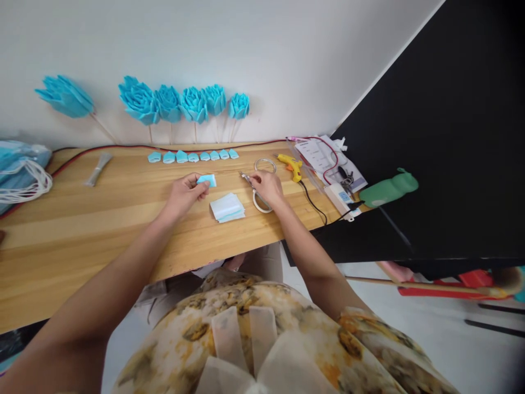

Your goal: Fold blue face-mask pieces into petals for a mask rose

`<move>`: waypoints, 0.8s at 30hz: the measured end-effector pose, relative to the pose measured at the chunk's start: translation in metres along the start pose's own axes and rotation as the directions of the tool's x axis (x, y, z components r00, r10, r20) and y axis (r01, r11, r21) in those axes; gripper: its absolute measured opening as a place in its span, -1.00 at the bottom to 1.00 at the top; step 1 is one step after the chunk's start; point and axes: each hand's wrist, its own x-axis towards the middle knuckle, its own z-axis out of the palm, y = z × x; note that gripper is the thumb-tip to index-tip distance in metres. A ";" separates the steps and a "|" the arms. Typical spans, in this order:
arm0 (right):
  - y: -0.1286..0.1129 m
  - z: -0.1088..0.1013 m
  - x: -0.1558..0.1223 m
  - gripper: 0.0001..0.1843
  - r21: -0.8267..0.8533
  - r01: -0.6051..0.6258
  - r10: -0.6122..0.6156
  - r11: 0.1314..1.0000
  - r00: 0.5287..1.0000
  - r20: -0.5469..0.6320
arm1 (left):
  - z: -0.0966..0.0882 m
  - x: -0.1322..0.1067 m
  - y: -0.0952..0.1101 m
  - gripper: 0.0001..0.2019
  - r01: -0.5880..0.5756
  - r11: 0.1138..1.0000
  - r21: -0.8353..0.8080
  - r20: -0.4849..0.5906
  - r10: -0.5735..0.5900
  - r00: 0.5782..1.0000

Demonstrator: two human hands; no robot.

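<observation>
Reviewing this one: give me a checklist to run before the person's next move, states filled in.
1. Left hand holding the blue piece: ok.
2. Right hand on the scissors: ok.
3. Fingers through the scissors' loops: not ok; they hold near the blades.
4. Stack of sheets apart from both hands: ok.
5. Glue gun apart from the right hand: ok.
6. Glue gun hot: cannot tell.

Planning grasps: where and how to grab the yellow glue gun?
Grip the glue gun by its handle, likely best from the near side: the handle angles that way, while the nozzle points left, away from that approach.
</observation>
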 end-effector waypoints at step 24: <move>0.006 0.012 -0.003 -0.78 0.405 -0.057 0.128 0.913 0.980 -0.150 | 0.002 -0.004 0.004 -0.71 0.081 0.991 -0.110 0.111 -0.069 0.991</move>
